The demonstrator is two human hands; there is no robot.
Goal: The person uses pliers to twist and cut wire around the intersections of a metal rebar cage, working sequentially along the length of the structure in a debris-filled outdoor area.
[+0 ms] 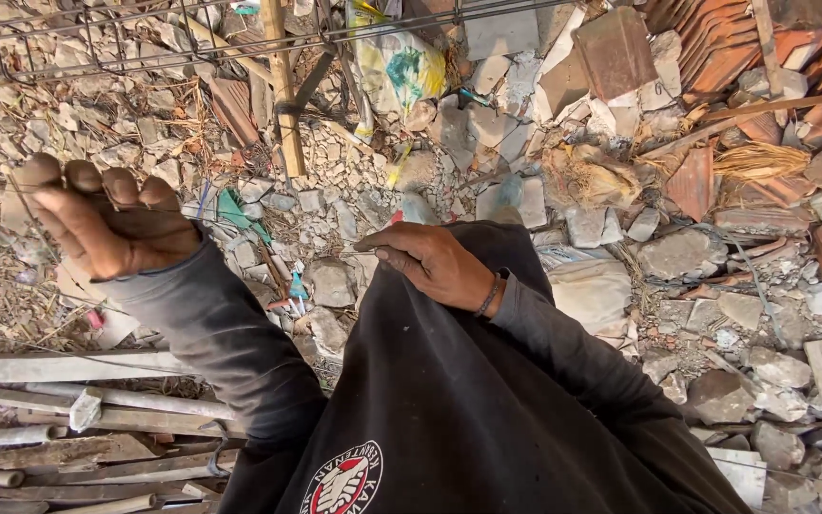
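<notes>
A dark shirt point(487, 419) under both hands; left hand point(111, 224) grips thin wire point(11, 187).

Your one camera sits on your head and looks steeply down past your dark shirt point(487, 419), close on both hands, onto the rubble-strewn ground point(715, 314) just beyond.

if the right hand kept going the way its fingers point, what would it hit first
The right hand rests on the dark knee, fingers pointing left. Straight on, it would probably first meet the grey stone in the rubble, though that lies lower, so depth is uncertain.
</notes>
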